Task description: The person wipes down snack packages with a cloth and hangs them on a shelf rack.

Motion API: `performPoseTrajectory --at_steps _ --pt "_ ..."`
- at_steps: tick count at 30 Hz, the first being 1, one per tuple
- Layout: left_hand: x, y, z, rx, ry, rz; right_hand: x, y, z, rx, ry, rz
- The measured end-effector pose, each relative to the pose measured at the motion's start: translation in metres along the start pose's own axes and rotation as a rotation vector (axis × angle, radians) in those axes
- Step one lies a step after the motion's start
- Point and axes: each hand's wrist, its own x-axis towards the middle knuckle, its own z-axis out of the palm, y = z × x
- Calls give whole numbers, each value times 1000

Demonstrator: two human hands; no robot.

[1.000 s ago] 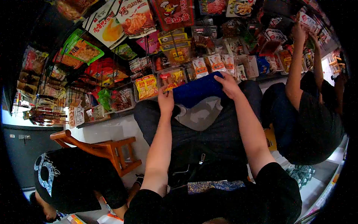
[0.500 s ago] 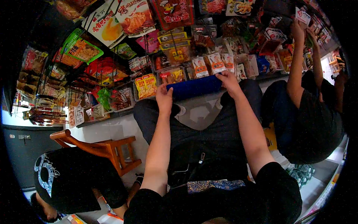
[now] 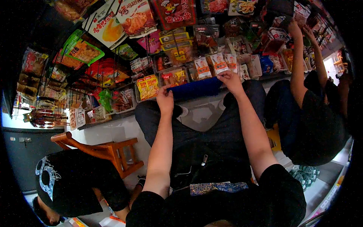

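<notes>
A dark blue cloth is stretched between my two hands, above the gap between my knees. My left hand pinches its left end. With thumb and fingers, my right hand grips the upper right corner. The cloth hangs as a narrow band, its lower edge loose. Just behind it sit a yellow snack packet in a clear bin and white-and-orange packets.
Hanging snack bags and bins fill the shelf ahead. A wooden chair stands at left beside a bent-over person. At right, another person reaches toward the shelf. Bottles lie at lower right.
The cloth's right end has slackened and its outline has shifted slightly, while my hands keep their hold. The person on the right has moved their hands lower and to the left, at the shelf.
</notes>
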Motion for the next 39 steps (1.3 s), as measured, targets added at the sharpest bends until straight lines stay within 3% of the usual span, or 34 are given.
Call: performPoseTrajectory --at_steps 7,13,19,28,39 --pt "2 -8 1 41 71 82 10 20 0 41 33 -90" --pt "3 -2 -1 161 79 20 7 9 0 34 44 8" --pt "5 -10 -1 187 136 94 16 30 1 -61 -44 -120" --pt "2 -3 -1 147 106 48 6 7 -2 -277 22 -51" --pt "6 -16 -2 131 135 80 12 25 -1 -177 -52 -113"
